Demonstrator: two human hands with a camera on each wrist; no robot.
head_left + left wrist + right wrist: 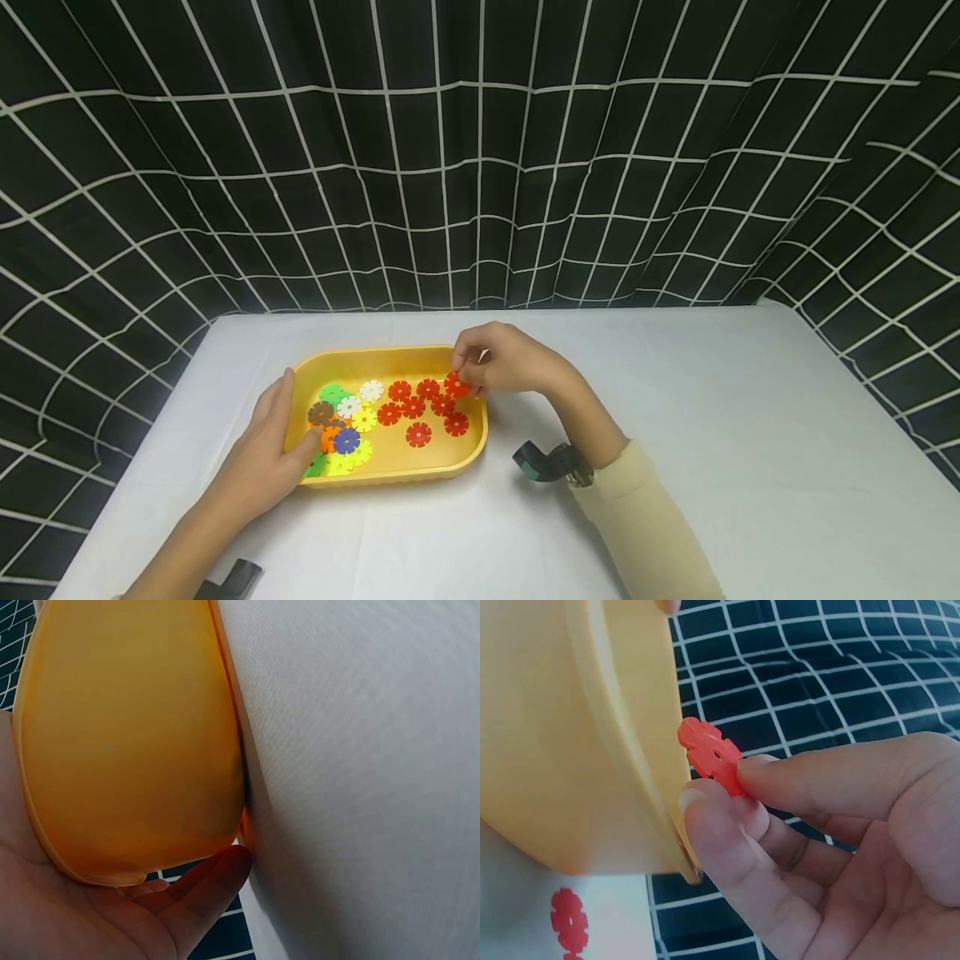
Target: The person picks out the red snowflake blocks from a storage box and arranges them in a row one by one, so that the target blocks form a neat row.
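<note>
A yellow tray (pixel 405 478) stands on the table with flower-shaped notched discs in it. My left hand (pixel 258 458) grips its left end, thumb over the rim and fingers along the outer wall. In the left wrist view the tray's wall (pixel 135 735) fills the space beside the palm. Over the tray's right end, my right hand (pixel 510 362) pinches a red disc (pixel 714 754) between thumb and fingertips. Several red discs (pixel 418 434) lie spread below and left of that hand. On the left lie white (pixel 371 391), brown (pixel 320 412), blue (pixel 347 441), yellow, orange and green discs.
White cloth (pixel 712 442) covers the table. A black curtain with white grid lines (pixel 480 192) hangs behind and at both sides. Dark wrist devices (pixel 543 462) sit on both forearms. Another red disc shape (pixel 570 919) shows low in the right wrist view against white.
</note>
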